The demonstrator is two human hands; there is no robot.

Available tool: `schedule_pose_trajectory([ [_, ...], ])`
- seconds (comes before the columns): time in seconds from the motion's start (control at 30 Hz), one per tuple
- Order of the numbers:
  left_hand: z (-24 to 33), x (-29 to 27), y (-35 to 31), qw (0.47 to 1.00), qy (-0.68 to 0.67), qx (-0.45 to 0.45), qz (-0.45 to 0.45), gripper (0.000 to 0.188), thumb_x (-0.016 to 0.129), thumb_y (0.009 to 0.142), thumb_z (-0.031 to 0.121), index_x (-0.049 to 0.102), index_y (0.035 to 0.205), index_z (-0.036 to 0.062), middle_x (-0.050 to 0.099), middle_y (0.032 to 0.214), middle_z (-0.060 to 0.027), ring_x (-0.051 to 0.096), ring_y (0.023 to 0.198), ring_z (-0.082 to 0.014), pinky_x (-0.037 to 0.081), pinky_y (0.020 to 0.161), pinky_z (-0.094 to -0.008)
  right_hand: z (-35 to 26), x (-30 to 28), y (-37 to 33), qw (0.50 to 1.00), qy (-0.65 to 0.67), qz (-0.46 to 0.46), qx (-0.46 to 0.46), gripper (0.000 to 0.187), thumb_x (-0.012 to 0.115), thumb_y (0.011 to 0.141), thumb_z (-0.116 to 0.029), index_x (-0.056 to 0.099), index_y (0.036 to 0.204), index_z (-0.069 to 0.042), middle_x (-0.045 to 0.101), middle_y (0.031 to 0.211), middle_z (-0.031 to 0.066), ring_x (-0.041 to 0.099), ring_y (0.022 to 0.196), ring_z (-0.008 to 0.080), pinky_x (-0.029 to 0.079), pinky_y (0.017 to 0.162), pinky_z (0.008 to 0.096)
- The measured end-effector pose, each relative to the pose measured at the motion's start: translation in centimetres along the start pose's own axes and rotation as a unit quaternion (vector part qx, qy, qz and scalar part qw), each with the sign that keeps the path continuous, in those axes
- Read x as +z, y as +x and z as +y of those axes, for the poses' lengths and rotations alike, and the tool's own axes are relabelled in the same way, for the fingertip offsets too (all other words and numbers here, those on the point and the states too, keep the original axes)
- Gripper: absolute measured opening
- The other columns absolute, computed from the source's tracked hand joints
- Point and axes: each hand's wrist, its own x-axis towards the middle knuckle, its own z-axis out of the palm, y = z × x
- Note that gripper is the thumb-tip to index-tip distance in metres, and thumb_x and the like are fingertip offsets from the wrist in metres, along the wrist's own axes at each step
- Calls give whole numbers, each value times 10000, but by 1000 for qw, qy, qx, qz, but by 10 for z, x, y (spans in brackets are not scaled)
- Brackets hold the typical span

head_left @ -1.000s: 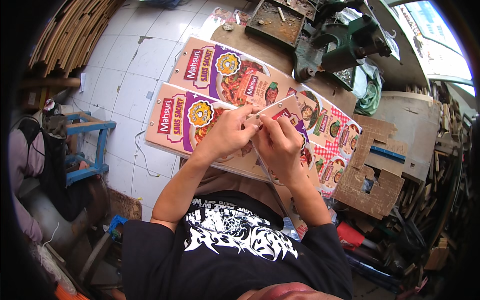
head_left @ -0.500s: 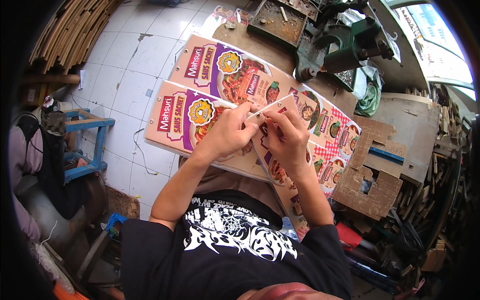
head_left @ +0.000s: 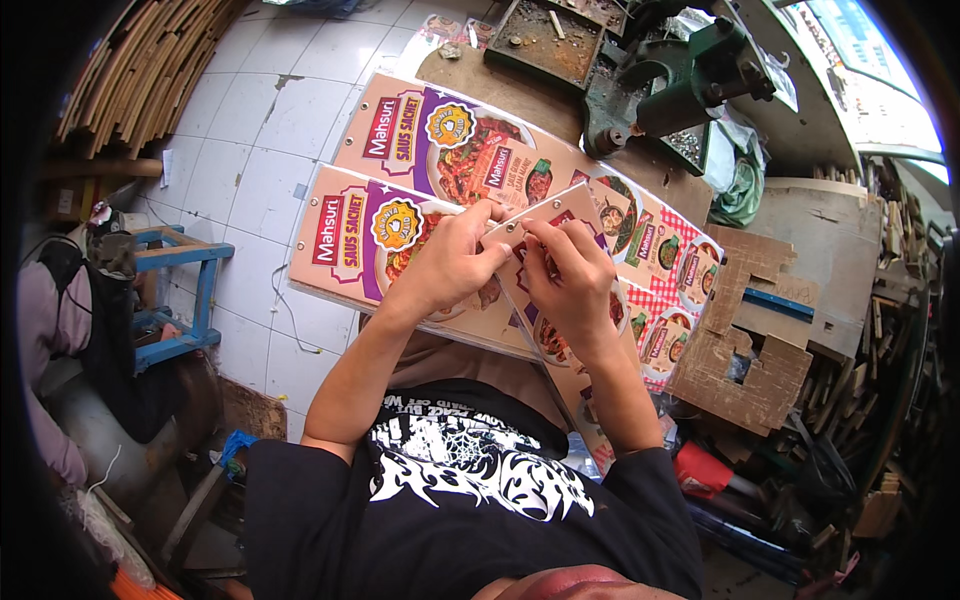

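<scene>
A narrow printed banner sheet with metal eyelets along its top edge slants down over my lap, its lower end reaching past my right forearm. My left hand is closed on the sheet's left corner, thumb on top next to one eyelet. My right hand is pinched over the sheet's top edge, between the two eyelets; whatever lies between its fingertips is too small to make out. Beneath both hands lie a near stack of glossy food-printed banners and a farther matching stack, with eyelets at their left ends.
A green cast-metal press stands at the back right beside a grimy metal tray. Cut brown cardboard lies to the right, near piled wood scraps. At left are a blue stool frame and stacked wooden strips.
Both hands keep nearly the same grip on the banner sheet. My right fingers have shifted slightly along its top edge, and the whole view has moved a little.
</scene>
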Motion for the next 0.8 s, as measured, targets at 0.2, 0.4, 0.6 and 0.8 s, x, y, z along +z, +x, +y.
schedule_pose_trajectory([
  [0.2,6,-5,0,998,16,-43,-48,293,553,890,48,497,1159,-51,633,951,-74,641,792,-94,536,642,-247,4,3,-2,1000,-2,-3,-23,282,679,743,48,663,1014,-27,561,741,102,594,618,258,485,559,367],
  [0.4,4,-5,-1,998,33,-34,-42,294,548,891,50,491,1162,-49,635,885,-68,644,720,-90,539,576,-241,5,7,-4,998,-29,-5,-50,311,680,727,46,657,1026,-35,539,752,98,589,626,261,489,570,369],
  [0.6,7,-4,0,998,20,-48,-44,295,544,889,44,494,1166,-44,637,851,-60,634,678,-82,529,559,-236,-1,6,-3,997,-57,-15,-52,302,678,728,34,650,1020,-37,525,755,95,586,629,259,491,573,371],
  [0.8,3,-2,0,999,23,-18,-15,261,554,890,79,532,1123,-36,635,746,-84,591,581,-91,472,506,-264,-2,4,1,998,-47,-36,-19,284,670,737,38,655,1008,-45,549,759,98,597,627,270,492,570,375],
])
